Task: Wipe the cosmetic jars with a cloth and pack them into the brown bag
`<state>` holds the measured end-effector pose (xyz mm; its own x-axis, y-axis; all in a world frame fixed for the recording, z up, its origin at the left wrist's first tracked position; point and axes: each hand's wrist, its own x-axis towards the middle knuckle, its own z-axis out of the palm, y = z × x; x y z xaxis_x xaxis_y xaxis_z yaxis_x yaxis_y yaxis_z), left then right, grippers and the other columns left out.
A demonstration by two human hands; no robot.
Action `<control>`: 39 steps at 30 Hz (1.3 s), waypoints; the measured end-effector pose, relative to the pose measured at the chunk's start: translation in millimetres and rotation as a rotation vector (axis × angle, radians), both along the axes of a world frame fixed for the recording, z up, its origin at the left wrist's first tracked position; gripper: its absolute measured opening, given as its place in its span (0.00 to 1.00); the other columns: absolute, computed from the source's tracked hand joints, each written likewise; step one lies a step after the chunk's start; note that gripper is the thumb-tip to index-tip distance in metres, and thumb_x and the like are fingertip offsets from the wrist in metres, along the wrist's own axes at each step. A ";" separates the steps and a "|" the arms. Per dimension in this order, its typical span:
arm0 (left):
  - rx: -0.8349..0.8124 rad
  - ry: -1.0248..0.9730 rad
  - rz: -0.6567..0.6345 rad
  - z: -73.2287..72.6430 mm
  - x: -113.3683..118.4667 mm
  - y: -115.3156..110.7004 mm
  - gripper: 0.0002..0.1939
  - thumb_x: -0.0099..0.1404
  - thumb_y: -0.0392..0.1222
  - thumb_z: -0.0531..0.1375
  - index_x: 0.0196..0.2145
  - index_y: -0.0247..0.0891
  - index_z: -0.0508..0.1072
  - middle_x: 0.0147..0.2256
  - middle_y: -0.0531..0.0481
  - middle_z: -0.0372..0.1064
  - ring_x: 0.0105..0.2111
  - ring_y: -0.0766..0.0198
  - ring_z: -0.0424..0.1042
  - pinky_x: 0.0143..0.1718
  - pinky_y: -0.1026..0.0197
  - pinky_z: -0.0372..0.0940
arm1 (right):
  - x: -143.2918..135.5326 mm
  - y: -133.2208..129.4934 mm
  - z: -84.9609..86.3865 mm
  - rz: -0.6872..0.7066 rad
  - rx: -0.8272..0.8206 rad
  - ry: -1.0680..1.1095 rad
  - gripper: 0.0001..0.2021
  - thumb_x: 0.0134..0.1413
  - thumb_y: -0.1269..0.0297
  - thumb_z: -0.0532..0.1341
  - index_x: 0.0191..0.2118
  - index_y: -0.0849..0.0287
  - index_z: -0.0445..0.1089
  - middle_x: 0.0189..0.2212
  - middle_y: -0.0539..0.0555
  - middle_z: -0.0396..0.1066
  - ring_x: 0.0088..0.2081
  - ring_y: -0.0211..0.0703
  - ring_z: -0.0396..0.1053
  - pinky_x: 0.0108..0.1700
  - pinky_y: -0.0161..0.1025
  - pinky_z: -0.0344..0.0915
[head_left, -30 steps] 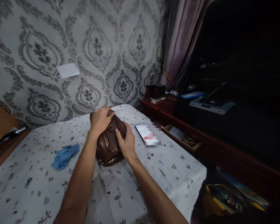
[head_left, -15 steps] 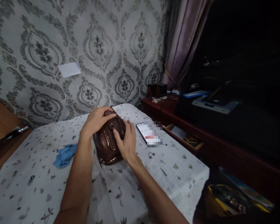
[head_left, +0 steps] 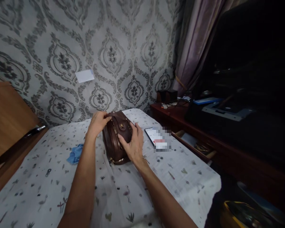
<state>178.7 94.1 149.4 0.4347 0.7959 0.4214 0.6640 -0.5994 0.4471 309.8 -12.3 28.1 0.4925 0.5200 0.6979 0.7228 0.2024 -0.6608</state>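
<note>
A brown leather handbag [head_left: 114,139] with gold zippers and a small gold clasp rests on the cloth in front of me. My left hand [head_left: 97,124] is at its upper left, thumb and fingers closed on the edge beside a zipper. My right hand [head_left: 135,142] grips the right side, its thumb pressed on the front and its fingers bent over the far side. What lies under the left fingertips is too small to make out. A crumpled blue cloth [head_left: 75,154] lies left of the bag, partly behind my left forearm.
A phone [head_left: 154,137] lies right of the bag on the patterned white cloth [head_left: 175,183]. Beyond it an open drawer [head_left: 192,142] juts from a dark red desk [head_left: 228,148]. Patterned wallpaper [head_left: 111,57] covers the wall behind; a wooden board [head_left: 11,117] stands at the left.
My left hand has slid from over the bag's top to its upper left edge. My right hand stays on the right side. The view has turned slightly left.
</note>
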 end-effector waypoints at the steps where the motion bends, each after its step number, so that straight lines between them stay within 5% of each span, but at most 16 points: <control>1: -0.002 -0.042 0.008 -4.8 -0.8 1.0 0.11 0.62 0.45 0.58 0.30 0.36 0.76 0.25 0.51 0.72 0.31 0.60 0.69 0.35 0.61 0.62 | -0.7 -1.0 -0.9 0.008 0.012 0.029 0.34 0.58 0.44 0.60 0.64 0.58 0.58 0.62 0.68 0.59 0.65 0.61 0.57 0.63 0.63 0.58; 8: 0.083 -0.150 0.119 -27.0 5.3 -7.2 0.13 0.64 0.45 0.54 0.30 0.36 0.75 0.25 0.51 0.70 0.28 0.61 0.66 0.33 0.62 0.57 | -7.8 -7.2 -21.2 0.074 0.038 0.249 0.39 0.59 0.45 0.59 0.68 0.63 0.48 0.65 0.70 0.55 0.68 0.58 0.54 0.68 0.61 0.53; 23: 0.097 -0.048 0.050 -13.1 5.6 -16.8 0.15 0.66 0.44 0.53 0.23 0.38 0.67 0.22 0.53 0.62 0.26 0.63 0.63 0.30 0.61 0.54 | -6.4 -10.1 -19.0 0.130 0.027 0.311 0.42 0.55 0.46 0.62 0.67 0.66 0.50 0.66 0.71 0.54 0.68 0.58 0.52 0.70 0.58 0.50; 28: 0.233 -0.009 0.036 -14.1 13.6 -31.5 0.10 0.66 0.37 0.53 0.38 0.36 0.75 0.36 0.44 0.74 0.39 0.54 0.71 0.43 0.56 0.64 | -5.7 -11.7 -17.7 0.176 0.077 0.438 0.35 0.62 0.47 0.55 0.67 0.64 0.51 0.67 0.68 0.53 0.69 0.54 0.52 0.70 0.56 0.48; 32: 0.312 0.009 -0.110 -19.2 29.3 -43.9 0.24 0.63 0.30 0.56 0.56 0.39 0.70 0.49 0.43 0.74 0.52 0.51 0.69 0.57 0.50 0.62 | -4.0 -7.9 -20.6 0.187 0.097 0.558 0.35 0.61 0.47 0.56 0.66 0.63 0.51 0.65 0.67 0.56 0.67 0.54 0.56 0.69 0.56 0.50; 39: 0.327 0.096 -0.143 -24.8 44.8 -53.0 0.10 0.69 0.38 0.58 0.45 0.40 0.77 0.46 0.44 0.76 0.50 0.51 0.70 0.54 0.50 0.63 | -3.6 -5.3 -22.8 0.180 0.069 0.518 0.36 0.58 0.47 0.59 0.65 0.63 0.53 0.65 0.67 0.57 0.66 0.55 0.56 0.69 0.56 0.51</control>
<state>223.5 41.1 124.6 0.5818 0.5544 0.5951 0.5928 -0.7900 0.1564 306.2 -17.7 5.3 0.6882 0.5893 0.4232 0.2567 0.3478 -0.9017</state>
